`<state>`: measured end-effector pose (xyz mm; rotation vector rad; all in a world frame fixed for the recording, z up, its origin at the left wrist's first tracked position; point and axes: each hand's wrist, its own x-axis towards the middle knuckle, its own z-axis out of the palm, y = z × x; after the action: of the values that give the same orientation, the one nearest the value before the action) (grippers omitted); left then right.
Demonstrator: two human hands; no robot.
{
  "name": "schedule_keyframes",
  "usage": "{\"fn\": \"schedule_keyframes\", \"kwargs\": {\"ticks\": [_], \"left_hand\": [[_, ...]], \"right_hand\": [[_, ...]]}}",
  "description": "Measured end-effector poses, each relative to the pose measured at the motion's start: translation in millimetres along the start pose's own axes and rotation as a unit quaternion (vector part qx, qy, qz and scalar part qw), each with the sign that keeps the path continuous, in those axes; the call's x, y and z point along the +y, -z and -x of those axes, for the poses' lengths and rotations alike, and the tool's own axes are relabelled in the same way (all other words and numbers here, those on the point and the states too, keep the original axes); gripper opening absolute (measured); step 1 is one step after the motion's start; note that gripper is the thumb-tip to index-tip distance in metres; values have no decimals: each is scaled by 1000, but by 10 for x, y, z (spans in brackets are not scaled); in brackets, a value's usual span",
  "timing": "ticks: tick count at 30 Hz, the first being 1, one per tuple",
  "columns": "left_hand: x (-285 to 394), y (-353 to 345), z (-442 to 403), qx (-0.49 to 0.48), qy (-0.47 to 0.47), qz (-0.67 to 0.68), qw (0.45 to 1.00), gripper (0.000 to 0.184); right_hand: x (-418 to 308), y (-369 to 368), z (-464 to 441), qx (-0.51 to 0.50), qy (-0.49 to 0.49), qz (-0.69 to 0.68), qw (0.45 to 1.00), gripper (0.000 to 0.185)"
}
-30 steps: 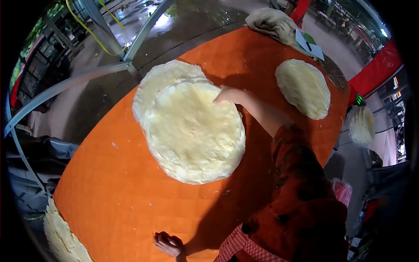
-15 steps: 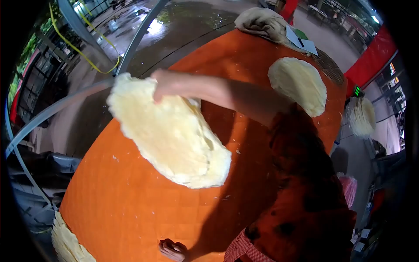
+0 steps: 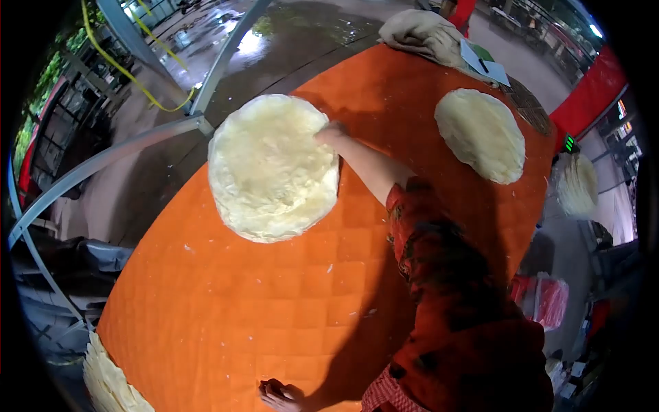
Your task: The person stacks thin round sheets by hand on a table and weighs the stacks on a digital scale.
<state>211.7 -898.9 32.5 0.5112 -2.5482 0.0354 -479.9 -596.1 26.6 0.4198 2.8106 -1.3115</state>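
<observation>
A round stack of pale, thin flat sheets point(image 3: 274, 172) lies at the far left side of the orange tabletop point(image 3: 274, 295). My right hand point(image 3: 331, 135) is at the right rim of this stack, its fingers closed on the edge of the top sheet; the fingertips are partly hidden. Low in the picture, close to my body, my left hand point(image 3: 281, 395) rests on the orange surface with curled fingers and no visible object in it.
Another pale round sheet point(image 3: 480, 136) lies at the right. Behind it are a grey cloth point(image 3: 425, 34), a paper with a pen point(image 3: 486, 66) and a woven mat point(image 3: 528, 110). More pale sheets point(image 3: 110, 378) sit at the bottom left corner. A metal frame point(image 3: 103, 154) borders the left.
The large sheet that was lifted and folded over in my right hand now lies flat on the far left stack. My right arm has drawn back slightly to the right. My left hand has barely moved.
</observation>
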Motion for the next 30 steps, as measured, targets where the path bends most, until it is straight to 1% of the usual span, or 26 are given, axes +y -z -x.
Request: {"fn": "schedule_keyframes", "kwargs": {"ticks": [1,2,4,5,8,9,10,12,15,17,18,19,20,21,22,23,24,25,26,27,28,29,30], "left_hand": [[-13,-33,22,-10,-7,-3,1000,28],[244,50,-191,47,-25,-26,998,25],[31,-66,-54,37,-66,16,997,23],[102,12,-73,33,-68,9,997,21],[186,121,-93,44,-83,-9,996,21],[63,80,-5,17,-65,-2,998,22],[24,49,40,18,-77,-15,997,21],[131,150,1,21,-70,-11,997,19],[183,203,-18,99,-116,-3,988,17],[177,293,-21,105,-117,-2,988,17],[223,309,-18,109,-114,1,987,17],[237,305,9,116,-105,-26,987,18],[135,270,58,77,-103,-30,991,19],[81,228,87,83,-111,-31,990,19],[49,195,124,89,-118,-35,988,19],[90,179,131,115,-109,-32,987,20],[143,197,130,148,-129,-36,980,22],[290,168,148,109,-100,15,989,22],[444,91,180,67,-74,61,993,21],[623,-24,235,24,-46,107,993,21],[787,-132,283,-19,-20,148,989,22],[934,-207,298,-62,6,185,981,23],[1085,-265,301,-102,33,223,969,24]], "right_hand": [[-73,-44,25,2,8,-6,1000,47],[-171,-94,34,3,17,-13,1000,46],[-333,-139,82,-4,34,-25,999,45],[-398,-107,163,-14,38,-35,999,45],[-609,27,558,-74,65,-94,991,43],[-577,123,726,-99,71,-131,984,42],[-507,234,933,-120,79,-162,976,42],[-220,594,1484,-173,80,-252,949,41],[563,1263,2537,-237,44,-390,889,39],[1276,1646,3235,-263,31,-500,825,38],[1664,1802,3533,-285,54,-563,774,38],[1924,2009,3856,-259,6,-566,783,37],[1782,2329,4274,-160,-152,-472,853,33],[2145,2261,4295,-146,-279,-388,866,27],[2280,2305,4378,-169,-216,-410,870,25],[2371,2380,4420,-191,-149,-430,870,23],[2472,2483,4395,-212,-82,-447,865,21],[2559,2452,4159,-235,3,-406,883,19],[2213,2589,3974,-258,86,-364,891,18],[1888,2774,3827,-240,-135,-582,765,19],[1673,2801,3521,-218,-123,-607,755,20],[1640,2604,2902,-168,-186,-579,776,19],[1622,2454,2264,-179,-188,-588,766,16]]}}
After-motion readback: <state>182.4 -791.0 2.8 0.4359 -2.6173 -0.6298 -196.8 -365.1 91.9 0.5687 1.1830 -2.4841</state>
